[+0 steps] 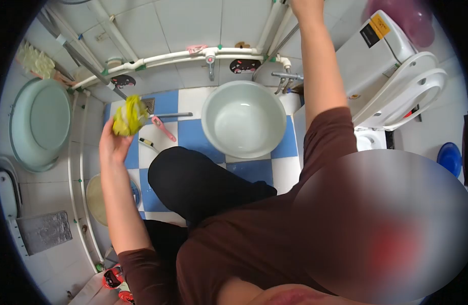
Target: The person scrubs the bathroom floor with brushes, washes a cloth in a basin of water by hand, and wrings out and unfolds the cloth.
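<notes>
My left hand (114, 142) is closed around a crumpled yellow-green cloth (130, 117), lifted over the left side of the tiled floor. Just right of the cloth, a pink-handled brush (164, 128) lies on the floor, and a small dark-and-pale stick-like item (148, 144) is below it. My right arm stretches up to the top edge, where only part of my right hand (307, 7) shows; its fingers are cut off by the frame. A large pale basin (244, 134) stands on the floor between my arms, apparently with water in it.
White pipes with a tap (210, 63) run along the back wall. To the right is a toilet (379, 66) with its lid raised. A second pale basin (43, 122) hangs at the left wall, and a round tub (96, 198) stands beneath my left forearm.
</notes>
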`<state>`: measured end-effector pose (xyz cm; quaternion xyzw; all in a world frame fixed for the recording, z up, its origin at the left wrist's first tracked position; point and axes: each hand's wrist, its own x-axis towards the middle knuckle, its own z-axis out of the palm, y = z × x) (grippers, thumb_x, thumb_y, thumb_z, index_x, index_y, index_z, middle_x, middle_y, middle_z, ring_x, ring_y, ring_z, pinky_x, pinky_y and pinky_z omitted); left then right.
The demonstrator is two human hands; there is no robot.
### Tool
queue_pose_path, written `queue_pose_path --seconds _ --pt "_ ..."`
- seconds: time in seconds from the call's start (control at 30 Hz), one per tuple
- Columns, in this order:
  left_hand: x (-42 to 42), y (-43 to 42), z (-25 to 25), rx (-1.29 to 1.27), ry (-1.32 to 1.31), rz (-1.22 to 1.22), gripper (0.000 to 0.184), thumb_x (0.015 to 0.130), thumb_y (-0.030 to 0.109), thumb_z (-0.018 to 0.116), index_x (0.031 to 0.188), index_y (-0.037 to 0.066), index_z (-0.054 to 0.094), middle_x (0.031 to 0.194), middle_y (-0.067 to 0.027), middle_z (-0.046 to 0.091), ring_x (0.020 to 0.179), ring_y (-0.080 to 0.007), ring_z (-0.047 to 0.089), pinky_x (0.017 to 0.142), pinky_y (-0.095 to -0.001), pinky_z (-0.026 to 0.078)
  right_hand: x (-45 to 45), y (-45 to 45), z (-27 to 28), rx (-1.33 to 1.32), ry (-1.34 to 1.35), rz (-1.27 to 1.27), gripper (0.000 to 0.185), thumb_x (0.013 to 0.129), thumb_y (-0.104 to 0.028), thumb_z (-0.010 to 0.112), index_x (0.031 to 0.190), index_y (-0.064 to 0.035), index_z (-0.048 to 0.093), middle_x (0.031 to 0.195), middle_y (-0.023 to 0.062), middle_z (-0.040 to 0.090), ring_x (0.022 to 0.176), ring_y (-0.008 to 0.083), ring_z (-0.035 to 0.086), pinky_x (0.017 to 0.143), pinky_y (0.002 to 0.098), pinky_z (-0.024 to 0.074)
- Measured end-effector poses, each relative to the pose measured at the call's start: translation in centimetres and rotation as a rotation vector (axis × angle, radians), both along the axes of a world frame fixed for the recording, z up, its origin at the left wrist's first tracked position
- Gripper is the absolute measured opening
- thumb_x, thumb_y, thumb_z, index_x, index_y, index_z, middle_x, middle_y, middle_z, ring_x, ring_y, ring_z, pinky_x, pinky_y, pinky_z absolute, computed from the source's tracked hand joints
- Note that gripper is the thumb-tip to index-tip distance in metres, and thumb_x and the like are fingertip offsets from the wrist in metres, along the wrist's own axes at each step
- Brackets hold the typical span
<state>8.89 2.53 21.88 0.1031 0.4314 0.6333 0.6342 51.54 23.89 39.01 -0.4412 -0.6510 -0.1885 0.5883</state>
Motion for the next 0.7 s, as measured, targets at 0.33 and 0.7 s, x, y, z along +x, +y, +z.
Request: queue_pose_path --seconds 0.33,0.7 --pt "17.9 9.3 1.9 -0.106 -0.098 -0.299 0.030 0.090 0.026 0.043 0.111 0.006 0.050 0.111 -0.0101 0.056 0.102 -0.0257 0.054 0.088 -0.0443 0.041 6.3 3.7 -1.7 -0.313 0.615 0.583 0.039 0.089 -0.030 0.049 0.115 -0.0007 0.048 0.105 0.0126 0.056 0.087 0.0205 0.057 0.071 0.0331 0.0468" --pt "23.3 9.5 -6.5 -0.095 -0.090 -0.462 0.021 0.089 0.022 0.045 0.103 0.009 0.053 0.100 -0.0046 0.056 0.092 -0.0198 0.054 0.079 -0.0381 0.041 2.4 -11.9 -24.1 -1.385 0.517 0.754 0.046 0.087 -0.037 0.053 0.122 -0.0074 0.047 0.113 0.0101 0.054 0.100 0.0173 0.053 0.083 0.0297 0.0437"
